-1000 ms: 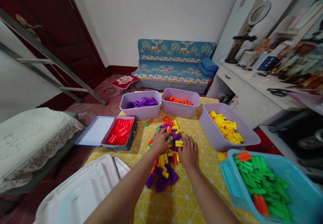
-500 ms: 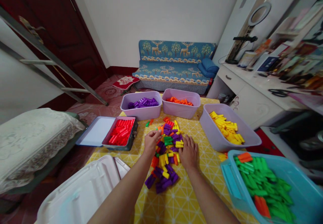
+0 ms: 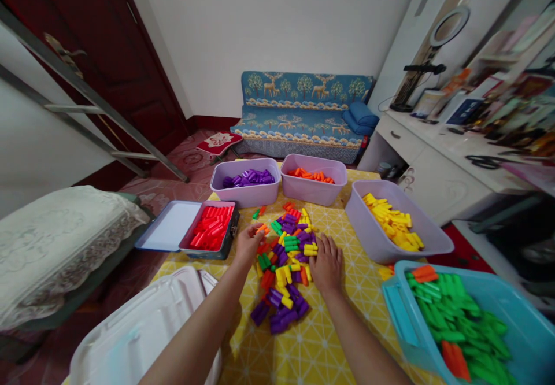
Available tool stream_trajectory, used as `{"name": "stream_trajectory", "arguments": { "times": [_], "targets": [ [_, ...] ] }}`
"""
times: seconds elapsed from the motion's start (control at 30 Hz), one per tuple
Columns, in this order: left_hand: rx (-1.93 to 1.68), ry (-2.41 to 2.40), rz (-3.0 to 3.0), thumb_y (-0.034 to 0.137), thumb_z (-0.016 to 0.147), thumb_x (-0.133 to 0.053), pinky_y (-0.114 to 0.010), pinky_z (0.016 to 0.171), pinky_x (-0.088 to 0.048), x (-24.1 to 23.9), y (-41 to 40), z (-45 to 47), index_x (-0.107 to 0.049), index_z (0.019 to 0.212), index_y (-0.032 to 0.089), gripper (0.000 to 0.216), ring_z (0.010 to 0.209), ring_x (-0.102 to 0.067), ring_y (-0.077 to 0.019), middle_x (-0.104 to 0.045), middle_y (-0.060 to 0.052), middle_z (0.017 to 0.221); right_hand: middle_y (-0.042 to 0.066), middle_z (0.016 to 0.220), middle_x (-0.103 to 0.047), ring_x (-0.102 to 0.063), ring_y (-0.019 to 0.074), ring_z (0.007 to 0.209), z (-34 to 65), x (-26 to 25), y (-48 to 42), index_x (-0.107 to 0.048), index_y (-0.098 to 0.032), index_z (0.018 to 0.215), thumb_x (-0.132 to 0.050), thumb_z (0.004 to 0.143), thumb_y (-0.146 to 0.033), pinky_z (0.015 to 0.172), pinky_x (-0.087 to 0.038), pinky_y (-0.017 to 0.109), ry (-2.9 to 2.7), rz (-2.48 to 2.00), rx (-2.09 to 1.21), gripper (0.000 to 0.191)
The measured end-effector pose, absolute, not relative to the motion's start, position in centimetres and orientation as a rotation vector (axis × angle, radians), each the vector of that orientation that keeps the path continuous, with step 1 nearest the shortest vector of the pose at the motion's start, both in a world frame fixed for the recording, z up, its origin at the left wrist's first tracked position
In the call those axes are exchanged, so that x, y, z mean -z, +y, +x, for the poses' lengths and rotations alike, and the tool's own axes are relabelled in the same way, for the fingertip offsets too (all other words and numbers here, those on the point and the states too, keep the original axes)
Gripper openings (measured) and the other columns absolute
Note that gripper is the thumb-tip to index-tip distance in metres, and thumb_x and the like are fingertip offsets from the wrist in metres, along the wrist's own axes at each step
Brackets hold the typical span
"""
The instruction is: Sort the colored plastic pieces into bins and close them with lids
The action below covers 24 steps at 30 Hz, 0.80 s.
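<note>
My left hand point(image 3: 248, 243) pinches an orange plastic building piece point(image 3: 262, 229) just left of a mixed pile. The pile holds purple pieces point(image 3: 284, 319), yellow pieces point(image 3: 284, 275), green pieces point(image 3: 291, 243) and some orange and red ones. On the pile's right edge my right hand point(image 3: 326, 261) rests with its fingers stretched out on the tablecloth, close beside a yellow piece point(image 3: 310, 250); whether its thumb touches that piece I cannot tell.
Around the pile stand a purple-piece bin point(image 3: 245, 199), an orange-piece bin point(image 3: 313, 193), a yellow-piece bin point(image 3: 368, 232) and a blue tub point(image 3: 401, 310) of green pieces. Left are an open case point(image 3: 219, 252) of red pieces and a white lid point(image 3: 143, 327). A sofa point(image 3: 303, 119) is behind.
My left hand has moved left, away from the pile, with the orange piece in its fingers. Green pieces that it covered now show. My right hand stays in place.
</note>
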<state>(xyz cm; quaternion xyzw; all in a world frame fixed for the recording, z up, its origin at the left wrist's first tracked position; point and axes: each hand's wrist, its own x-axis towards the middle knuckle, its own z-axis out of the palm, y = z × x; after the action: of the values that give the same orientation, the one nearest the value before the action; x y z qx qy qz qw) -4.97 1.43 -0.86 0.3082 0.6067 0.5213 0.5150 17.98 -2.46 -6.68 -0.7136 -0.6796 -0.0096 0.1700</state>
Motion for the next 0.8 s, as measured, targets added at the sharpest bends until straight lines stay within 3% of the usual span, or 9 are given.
{"name": "stream_trajectory", "arguments": {
  "times": [0.2, 0.3, 0.37, 0.43, 0.53, 0.63, 0.8],
  "targets": [
    [-0.969, 1.42, 0.887, 0.014, 0.062, -0.082, -0.017, 0.042, -0.04, -0.6, 2.2, -4.2, -0.071, 0.075, 0.014, 0.018, 0.039, -0.051, -0.0079, -0.059, 0.005, 0.047, 0.013, 0.155, -0.042, -0.03, 0.0281, 0.146, 17.9, 6.6, -2.5, -0.051, -0.013, 0.141, -0.049, 0.086, -0.02, 0.118, -0.02, 0.049, -1.923, -2.057, -0.008, 0.055],
    [-0.887, 1.359, 0.963, 0.006, 0.06, -0.08, -0.019, 0.044, -0.043, -3.1, 5.3, -2.6, -0.072, 0.07, 0.011, 0.014, 0.04, -0.053, -0.0097, -0.06, 0.002, 0.046, 0.012, 0.156, -0.041, -0.028, 0.0276, 0.147, 17.9, 6.5, -2.5, -0.05, -0.014, 0.142, -0.047, 0.089, -0.021, 0.119, -0.019, 0.049, -1.926, -2.078, -0.023, 0.054],
    [-0.921, 1.297, 0.998, 0.005, 0.064, -0.078, -0.022, 0.053, -0.049, -5.8, 8.3, -1.1, -0.074, 0.077, 0.009, 0.015, 0.049, -0.06, -0.0112, -0.068, -0.003, 0.057, 0.011, 0.156, -0.041, -0.028, 0.0276, 0.147, 17.8, 6.4, -2.6, -0.048, -0.014, 0.144, -0.044, 0.09, -0.022, 0.119, -0.018, 0.049, -1.928, -2.089, -0.029, 0.054],
    [-1.01, 1.213, 1.026, 0.007, 0.07, -0.074, -0.022, 0.069, -0.055, -8.6, 11.5, 0.3, -0.074, 0.095, 0.012, 0.025, 0.068, -0.068, -0.0116, -0.076, -0.005, 0.082, 0.011, 0.157, -0.041, -0.028, 0.0279, 0.148, 17.8, 6.4, -2.7, -0.046, -0.014, 0.146, -0.043, 0.091, -0.023, 0.119, -0.019, 0.048, -1.94, -2.093, -0.038, 0.055],
    [-1.253, 1.066, 1.091, 0.011, 0.077, -0.069, -0.026, 0.088, -0.054, -10.9, 14.4, 1.4, -0.065, 0.124, 0.018, 0.047, 0.098, -0.07, -0.0141, -0.073, -0.007, 0.115, 0.013, 0.158, -0.039, -0.027, 0.0284, 0.148, 17.8, 6.4, -2.7, -0.048, -0.012, 0.143, -0.043, 0.091, -0.023, 0.118, -0.019, 0.048, -1.952, -2.1, -0.058, 0.054],
    [-1.468, 1.152, 1.201, 0.01, 0.076, -0.067, -0.035, 0.099, -0.052, -8.8, 13.2, 0.0, -0.066, 0.124, 0.018, 0.049, 0.108, -0.068, -0.0198, -0.072, -0.009, 0.12, 0.014, 0.156, -0.042, -0.029, 0.028, 0.147, 17.9, 6.5, -2.6, -0.049, -0.012, 0.143, -0.044, 0.09, -0.022, 0.118, -0.02, 0.048, -1.928, -2.074, -0.045, 0.054],
    [-1.379, 1.685, 1.181, 0.0, 0.062, -0.063, -0.049, 0.105, -0.047, 0.1, 5.1, -5.0, -0.076, 0.085, 0.019, 0.032, 0.105, -0.069, -0.0284, -0.077, -0.009, 0.092, 0.014, 0.154, -0.045, -0.033, 0.0304, 0.144, 17.9, 6.6, -2.5, -0.054, -0.013, 0.138, -0.047, 0.087, -0.021, 0.117, -0.021, 0.051, -1.911, -2.015, 0.004, 0.052]
  ]
}}
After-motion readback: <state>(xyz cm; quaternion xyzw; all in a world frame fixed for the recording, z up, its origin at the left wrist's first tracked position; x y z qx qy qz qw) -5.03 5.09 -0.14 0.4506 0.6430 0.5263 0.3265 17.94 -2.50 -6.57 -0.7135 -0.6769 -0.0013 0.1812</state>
